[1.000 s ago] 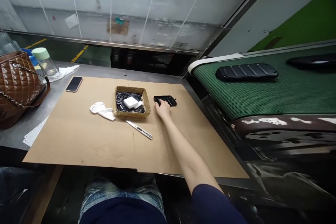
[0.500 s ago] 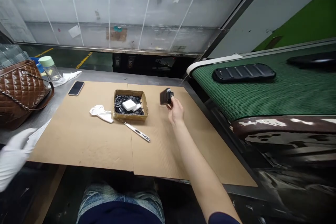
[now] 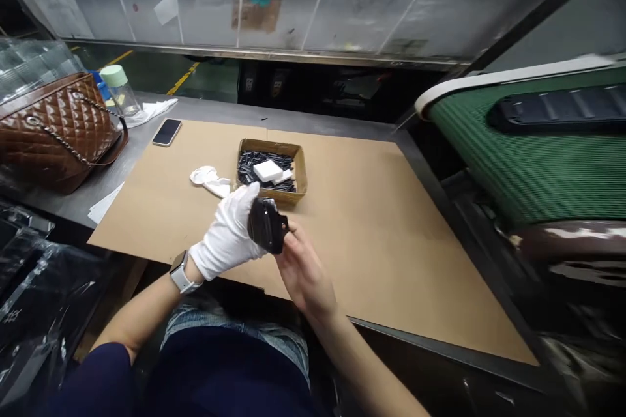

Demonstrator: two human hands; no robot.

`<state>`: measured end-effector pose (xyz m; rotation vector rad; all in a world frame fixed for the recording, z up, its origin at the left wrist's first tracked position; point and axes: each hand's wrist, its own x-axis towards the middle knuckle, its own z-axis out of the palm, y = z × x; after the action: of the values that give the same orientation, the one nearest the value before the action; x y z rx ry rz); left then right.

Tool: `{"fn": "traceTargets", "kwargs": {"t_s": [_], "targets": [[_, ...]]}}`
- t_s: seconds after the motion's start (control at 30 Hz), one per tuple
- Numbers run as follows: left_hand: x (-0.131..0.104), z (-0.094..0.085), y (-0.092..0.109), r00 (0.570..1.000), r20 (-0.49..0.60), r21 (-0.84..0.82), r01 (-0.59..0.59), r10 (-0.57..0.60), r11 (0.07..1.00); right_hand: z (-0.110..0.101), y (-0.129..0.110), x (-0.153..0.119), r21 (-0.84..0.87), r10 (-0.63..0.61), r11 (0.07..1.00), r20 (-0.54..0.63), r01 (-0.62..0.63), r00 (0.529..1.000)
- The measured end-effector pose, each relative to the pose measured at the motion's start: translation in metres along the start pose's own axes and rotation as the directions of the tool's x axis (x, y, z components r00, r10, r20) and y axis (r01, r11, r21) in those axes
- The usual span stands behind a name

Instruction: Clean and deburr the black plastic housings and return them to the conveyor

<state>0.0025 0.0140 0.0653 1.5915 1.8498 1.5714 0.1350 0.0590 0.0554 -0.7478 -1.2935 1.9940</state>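
A dark, glossy black plastic part [image 3: 265, 225] is held up over the front of the cardboard sheet [image 3: 391, 228]. My left hand [image 3: 229, 234], in a white glove and with a watch at the wrist, is closed on the part's left side. At its right edge, by a small tab with a hole, my bare right hand [image 3: 309, 273] pinches it. Just beyond the hands stands a shallow cardboard box [image 3: 301, 172] with many small black pieces [image 3: 252, 159] and white blocks [image 3: 268, 171] in it. A crumpled white glove or cloth [image 3: 209, 179] lies left of the box.
To the left are a phone [image 3: 167, 132], a brown quilted handbag [image 3: 63, 130] and a jar with a pale green lid [image 3: 117, 85]. A green conveyor belt [image 3: 538, 169] runs along the right, carrying a long black ribbed part [image 3: 567, 109]. Plastic-wrapped black items [image 3: 44, 313] are at lower left.
My right hand has brought the black part back from the far right of the sheet towards me. My gloved left hand has come in from the far left and taken hold of it.
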Motion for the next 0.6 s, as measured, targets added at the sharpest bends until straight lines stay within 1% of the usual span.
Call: {"fn": "traceTargets", "kwargs": {"t_s": [0.03,0.1,0.17,0.23,0.3,0.4,0.47,0.5,0.53,0.57,0.6], "targets": [[-0.002,0.0,0.002,0.998,-0.008,-0.112,0.069,-0.07,0.991,0.006,0.005,-0.005,-0.033,-0.016,0.999,0.001,0.016,1.0],[-0.008,-0.003,0.005,0.982,-0.024,-0.289,0.17,-0.185,0.942,0.011,0.013,-0.012,-0.067,-0.026,0.997,0.004,0.026,1.0],[-0.014,-0.006,0.005,0.968,-0.038,-0.363,0.218,-0.248,0.906,0.012,0.018,-0.015,-0.06,-0.013,0.998,0.023,0.015,1.0],[-0.02,-0.009,0.002,0.961,-0.035,-0.329,0.247,-0.273,0.912,0.01,0.021,-0.016,-0.045,-0.004,0.999,0.045,0.006,0.999],[-0.024,-0.01,-0.004,0.964,-0.018,-0.228,0.255,-0.266,0.94,0.009,0.023,-0.017,-0.03,0.004,1.0,0.062,-0.002,0.998],[-0.03,-0.01,-0.015,0.983,-0.019,-0.069,0.179,-0.18,0.981,0.007,0.025,-0.02,0.003,-0.004,1.0,0.077,0.004,0.997],[-0.034,-0.01,-0.02,0.993,-0.042,-0.018,0.109,-0.11,0.994,0.006,0.026,-0.022,0.012,-0.008,1.0,0.095,0.007,0.995],[-0.035,-0.011,-0.021,0.994,-0.056,-0.019,0.093,-0.094,0.995,0.005,0.027,-0.022,0.008,-0.007,1.0,0.106,0.006,0.994],[-0.035,-0.012,-0.022,0.992,-0.065,-0.047,0.104,-0.107,0.993,0.004,0.028,-0.022,-0.003,-0.003,1.0,0.117,0.003,0.993],[-0.036,-0.012,-0.022,0.986,-0.069,-0.115,0.145,-0.153,0.983,0.003,0.029,-0.022,-0.02,-0.003,1.0,0.127,0.006,0.992],[-0.036,-0.013,-0.022,0.969,-0.068,-0.239,0.215,-0.238,0.947,0.002,0.03,-0.021,-0.045,-0.011,0.999,0.132,0.017,0.991]]}}
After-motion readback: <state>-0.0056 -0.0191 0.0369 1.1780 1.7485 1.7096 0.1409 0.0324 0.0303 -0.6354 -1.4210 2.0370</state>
